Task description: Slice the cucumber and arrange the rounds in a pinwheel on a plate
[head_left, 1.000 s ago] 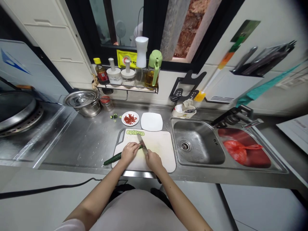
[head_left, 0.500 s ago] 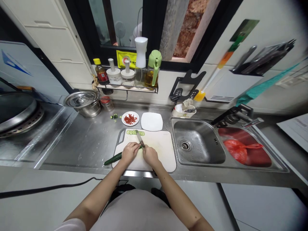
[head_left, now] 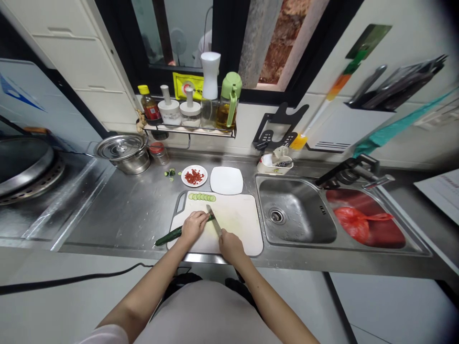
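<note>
My left hand (head_left: 193, 225) is closed over a dark green cucumber (head_left: 168, 236) and pins it to the white cutting board (head_left: 240, 224). The cucumber's tail sticks out past the board's left edge. My right hand (head_left: 231, 244) grips the handle of a knife (head_left: 214, 220), whose blade angles up and left and meets the cut end of the cucumber beside my left fingers. A row of several thin cucumber slices (head_left: 202, 197) lies along the board's far edge.
Behind the board stand a small plate of chopped red chilli (head_left: 194, 176) and a bare white square plate (head_left: 226, 180). A steel sink (head_left: 296, 217) lies right, with a red bag (head_left: 355, 224) in the further basin. A lidded pot (head_left: 124, 152) and wok (head_left: 21, 162) sit left.
My right hand has drawn back toward me from its position half a second ago, pulling the knife blade along the cucumber's cut end. My left hand and the cucumber have stayed put.
</note>
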### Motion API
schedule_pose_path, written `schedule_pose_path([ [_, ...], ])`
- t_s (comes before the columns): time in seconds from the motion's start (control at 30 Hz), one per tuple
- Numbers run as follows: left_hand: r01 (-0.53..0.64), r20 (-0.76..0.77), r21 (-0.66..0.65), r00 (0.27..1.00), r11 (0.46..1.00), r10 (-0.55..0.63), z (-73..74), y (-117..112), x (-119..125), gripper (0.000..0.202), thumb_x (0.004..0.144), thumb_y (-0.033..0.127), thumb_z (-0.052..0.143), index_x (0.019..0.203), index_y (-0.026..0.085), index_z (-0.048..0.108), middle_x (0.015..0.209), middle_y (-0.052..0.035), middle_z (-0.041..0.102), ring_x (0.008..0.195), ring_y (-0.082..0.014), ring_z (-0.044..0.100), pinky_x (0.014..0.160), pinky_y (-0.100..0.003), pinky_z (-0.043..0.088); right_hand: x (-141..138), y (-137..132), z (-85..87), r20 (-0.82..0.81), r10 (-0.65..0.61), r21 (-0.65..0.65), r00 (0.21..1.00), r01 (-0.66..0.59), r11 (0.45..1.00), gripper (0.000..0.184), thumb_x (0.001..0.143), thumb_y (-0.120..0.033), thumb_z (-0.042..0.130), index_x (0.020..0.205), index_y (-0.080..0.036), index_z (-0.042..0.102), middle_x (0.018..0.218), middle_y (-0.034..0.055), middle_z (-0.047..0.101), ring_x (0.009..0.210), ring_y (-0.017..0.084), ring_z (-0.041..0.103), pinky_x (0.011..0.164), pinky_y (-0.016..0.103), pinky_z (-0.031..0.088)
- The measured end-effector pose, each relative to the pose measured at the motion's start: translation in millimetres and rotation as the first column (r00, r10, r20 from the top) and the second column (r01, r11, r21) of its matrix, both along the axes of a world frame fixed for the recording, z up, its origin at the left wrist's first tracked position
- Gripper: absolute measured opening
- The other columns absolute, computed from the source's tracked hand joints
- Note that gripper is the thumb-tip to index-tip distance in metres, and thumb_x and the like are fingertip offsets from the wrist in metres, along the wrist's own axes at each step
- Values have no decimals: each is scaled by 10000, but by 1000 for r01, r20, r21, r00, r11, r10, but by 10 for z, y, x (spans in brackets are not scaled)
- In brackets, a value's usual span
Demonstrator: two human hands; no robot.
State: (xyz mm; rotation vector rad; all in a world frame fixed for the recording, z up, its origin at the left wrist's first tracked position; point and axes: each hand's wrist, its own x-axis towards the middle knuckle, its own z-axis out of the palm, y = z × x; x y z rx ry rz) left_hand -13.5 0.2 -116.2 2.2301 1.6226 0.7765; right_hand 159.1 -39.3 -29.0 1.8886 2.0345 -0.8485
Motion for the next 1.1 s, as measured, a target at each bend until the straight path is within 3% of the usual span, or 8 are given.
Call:
schedule_pose_path([
  [0.73, 4, -23, 8, 1000, 1000, -3, -29, -2, -22, 263, 964, 317, 462, 1021, 245, 709, 1016, -48, 683, 964, -175, 585, 864, -306, 490, -335, 432, -177, -46, -28, 41, 999, 30, 999, 345, 924, -122, 367, 1213, -124, 557, 1078, 163, 690, 1052, 235, 646, 817, 301, 457],
  [1.1, -6, -16, -20, 1000, 1000, 6, -59, 3, -11, 261, 961, 306, 468, 1064, 257, 703, 1032, -43, 680, 960, -167, 585, 861, -294, 480, -143, 122, -267, 30, 9, 30, 1000, -10, 1000, 324, 927, -111, 327, 1154, -124, 558, 1016, 164, 694, 1014, 253, 659, 789, 326, 466],
])
